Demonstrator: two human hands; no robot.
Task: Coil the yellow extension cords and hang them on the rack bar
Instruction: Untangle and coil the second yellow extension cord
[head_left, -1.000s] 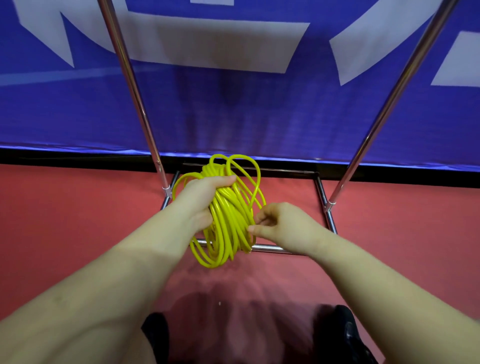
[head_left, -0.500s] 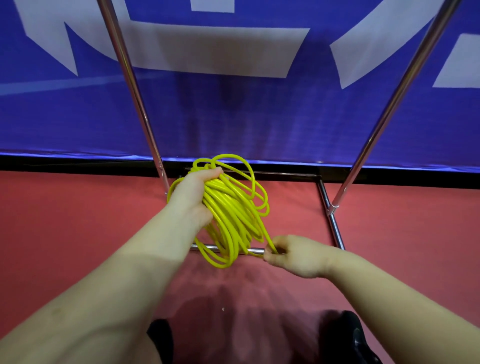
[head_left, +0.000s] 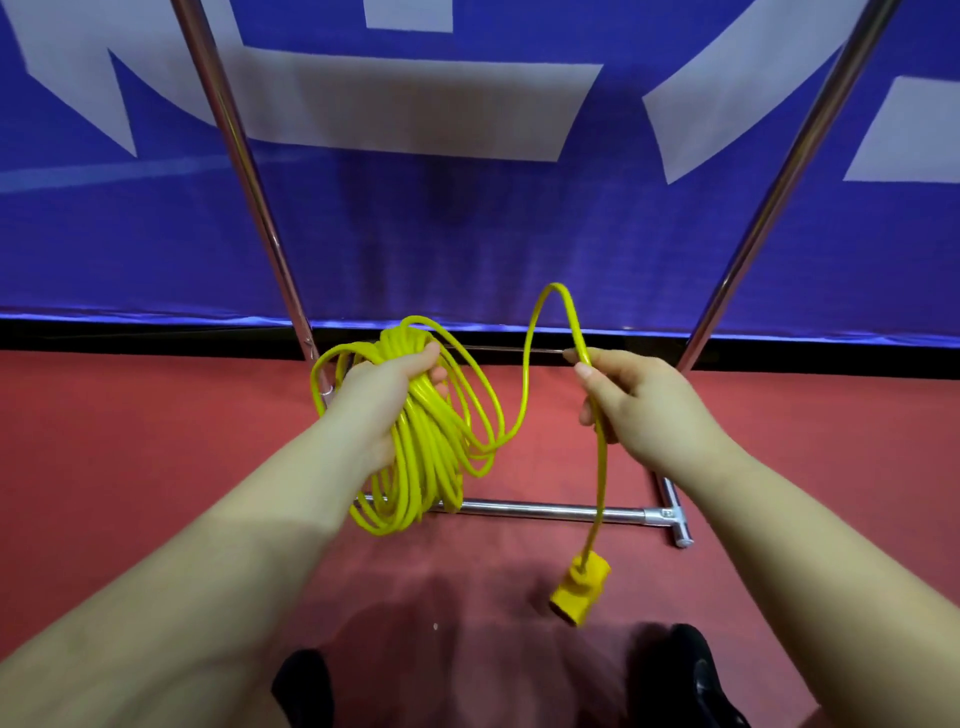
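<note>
**Yellow cord half coiled, loose end in the right hand**

The yellow extension cord (head_left: 431, 447) is held in the air in front of the rack, above the red floor (head_left: 130, 441). Most of it is gathered into a bundle of loops that hangs from the left hand (head_left: 382, 410), whose fingers are wrapped around the top of the bundle with the thumb over it. The lower loops hang down in front of the low bar of the rack's base (head_left: 545, 510); whether they touch it cannot be told.

From the bundle a single strand swings out to the right, arches up and comes down into the right hand (head_left: 639, 405), which pinches it between thumb and forefinger, the other fingers curled around it. Below that hand the strand drops straight to a yellow plug (head_left: 579, 592), which dangles just above the floor, slightly blurred.

Two slanted chrome poles (head_left: 244, 171) of the rack rise on either side of the hands. Behind them stands a blue banner (head_left: 467, 234) with large white shapes. Two black shoes (head_left: 685, 675) show at the bottom edge.
</note>
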